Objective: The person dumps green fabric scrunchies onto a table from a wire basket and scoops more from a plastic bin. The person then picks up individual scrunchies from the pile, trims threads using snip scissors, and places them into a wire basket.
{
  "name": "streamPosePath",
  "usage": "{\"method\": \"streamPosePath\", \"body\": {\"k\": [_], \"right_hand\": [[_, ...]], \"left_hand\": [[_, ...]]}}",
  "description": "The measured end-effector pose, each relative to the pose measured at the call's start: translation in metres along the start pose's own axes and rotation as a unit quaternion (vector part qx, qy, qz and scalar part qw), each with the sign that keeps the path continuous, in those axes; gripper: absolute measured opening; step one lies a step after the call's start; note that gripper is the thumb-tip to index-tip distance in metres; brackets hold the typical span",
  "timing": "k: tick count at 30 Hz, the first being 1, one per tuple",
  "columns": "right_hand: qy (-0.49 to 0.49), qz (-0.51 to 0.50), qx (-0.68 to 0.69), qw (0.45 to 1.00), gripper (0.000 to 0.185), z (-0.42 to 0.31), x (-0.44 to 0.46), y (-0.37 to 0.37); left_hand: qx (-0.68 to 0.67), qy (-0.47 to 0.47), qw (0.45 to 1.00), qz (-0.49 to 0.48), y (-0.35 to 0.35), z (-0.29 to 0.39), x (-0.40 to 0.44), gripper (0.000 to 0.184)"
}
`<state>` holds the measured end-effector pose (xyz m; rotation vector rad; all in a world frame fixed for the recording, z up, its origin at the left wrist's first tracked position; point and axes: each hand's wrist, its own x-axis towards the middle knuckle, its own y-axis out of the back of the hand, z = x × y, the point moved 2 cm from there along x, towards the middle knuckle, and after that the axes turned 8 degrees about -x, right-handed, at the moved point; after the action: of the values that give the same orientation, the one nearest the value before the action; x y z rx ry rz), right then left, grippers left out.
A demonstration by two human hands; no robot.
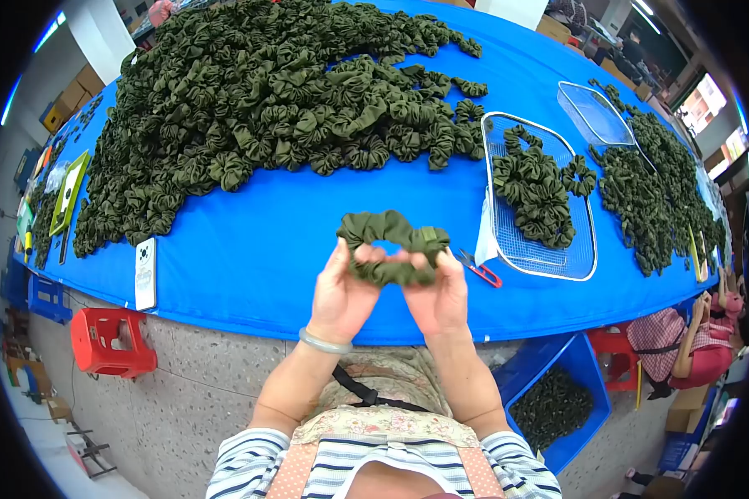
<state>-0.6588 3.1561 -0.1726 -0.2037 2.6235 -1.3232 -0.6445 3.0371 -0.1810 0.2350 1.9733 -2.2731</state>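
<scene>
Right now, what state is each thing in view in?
Left hand, gripping the scrunchie
Right hand, gripping its other side
Scrunchie, spread open
Nearer wire basket, partly filled
Red-handled scissors, lying down; blades unclear
Phone, back side up
Blue bin, open, partly filled
Large scrunchie heap, loosely piled

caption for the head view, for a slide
Two hands stretch a green scrunchie above a blue table, near a big scrunchie pile and a wire basket.
</scene>
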Motion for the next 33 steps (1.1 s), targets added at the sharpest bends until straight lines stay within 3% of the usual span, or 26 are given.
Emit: {"method": "streamPosePath", "body": {"k": [3, 4, 7, 8, 9, 11, 12, 13, 15, 18, 19, 21, 23, 24, 25, 27, 29, 31, 33], "right_hand": [[-0.051, -0.176, 0.103, 0.978, 0.021, -0.005, 0.007, 0.018], [-0.055, -0.149, 0.065, 0.985, 0.022, -0.010, 0.006, 0.017], [-0.129, -0.136, -0.149, 0.971, 0.028, -0.021, 0.006, 0.012], [-0.106, -0.110, -0.237, 0.959, 0.027, -0.022, 0.006, 0.010], [-0.112, -0.097, -0.383, 0.912, 0.024, -0.024, 0.004, 0.004], [-0.071, -0.149, -0.501, 0.850, 0.016, -0.020, 0.001, 0.000], [-0.100, -0.146, -0.483, 0.858, 0.014, -0.027, 0.002, 0.006], [-0.056, -0.074, -0.489, 0.868, 0.013, -0.044, 0.004, 0.012], [-0.045, -0.074, -0.386, 0.918, 0.012, -0.061, 0.003, 0.021], [0.057, -0.046, -0.451, 0.890, 0.008, -0.071, -0.004, 0.007], [0.102, -0.040, -0.477, 0.872, 0.008, -0.077, -0.005, 0.002], [0.217, 0.039, -0.537, 0.814, 0.009, -0.120, -0.004, 0.005], [0.329, -0.022, -0.639, 0.695, 0.023, -0.175, 0.006, 0.032], [0.343, 0.023, -0.649, 0.679, 0.025, -0.200, 0.011, 0.047], [0.329, 0.105, -0.586, 0.733, 0.027, -0.217, 0.018, 0.057], [0.280, 0.250, -0.666, 0.644, 0.039, -0.264, 0.049, 0.107], [0.308, 0.348, -0.732, 0.498, 0.061, -0.300, 0.093, 0.184], [0.236, 0.431, -0.763, 0.420, 0.073, -0.311, 0.112, 0.198], [0.260, 0.389, -0.784, 0.409, 0.069, -0.318, 0.139, 0.234]], "left_hand": [[-0.050, 0.076, 0.984, -0.152, -0.002, 0.030, 0.005, 0.029], [0.042, 0.082, 0.994, -0.054, -0.005, 0.036, 0.002, 0.025], [0.274, 0.082, 0.949, -0.133, -0.007, 0.047, -0.002, 0.018], [0.341, 0.062, 0.934, -0.089, -0.005, 0.044, -0.003, 0.010], [0.390, 0.060, 0.916, -0.080, -0.006, 0.040, -0.004, 0.009], [0.485, 0.060, 0.870, -0.066, -0.014, 0.034, -0.006, 0.008], [0.486, 0.054, 0.872, -0.040, -0.013, 0.042, -0.004, 0.008], [0.466, 0.020, 0.884, -0.035, -0.011, 0.059, -0.002, 0.010], [0.338, 0.089, 0.933, -0.084, -0.001, 0.062, 0.005, 0.018], [0.316, 0.082, 0.936, -0.133, -0.003, 0.025, 0.018, 0.032], [0.371, 0.025, 0.907, -0.197, -0.013, 0.002, 0.023, 0.049], [0.453, -0.051, 0.843, -0.287, -0.028, -0.002, 0.039, 0.053], [0.559, -0.128, 0.782, -0.243, -0.024, 0.008, 0.066, 0.048], [0.588, -0.156, 0.765, -0.211, -0.013, 0.016, 0.085, 0.040], [0.691, -0.195, 0.680, -0.148, -0.012, 0.028, 0.100, 0.040], [0.736, -0.323, 0.588, -0.093, -0.013, 0.047, 0.133, 0.038], [0.748, -0.473, 0.463, -0.049, -0.015, 0.067, 0.165, 0.037], [0.755, -0.522, 0.396, -0.027, -0.016, 0.080, 0.193, 0.042], [0.784, -0.540, 0.302, -0.049, -0.024, 0.083, 0.205, 0.048]]}}
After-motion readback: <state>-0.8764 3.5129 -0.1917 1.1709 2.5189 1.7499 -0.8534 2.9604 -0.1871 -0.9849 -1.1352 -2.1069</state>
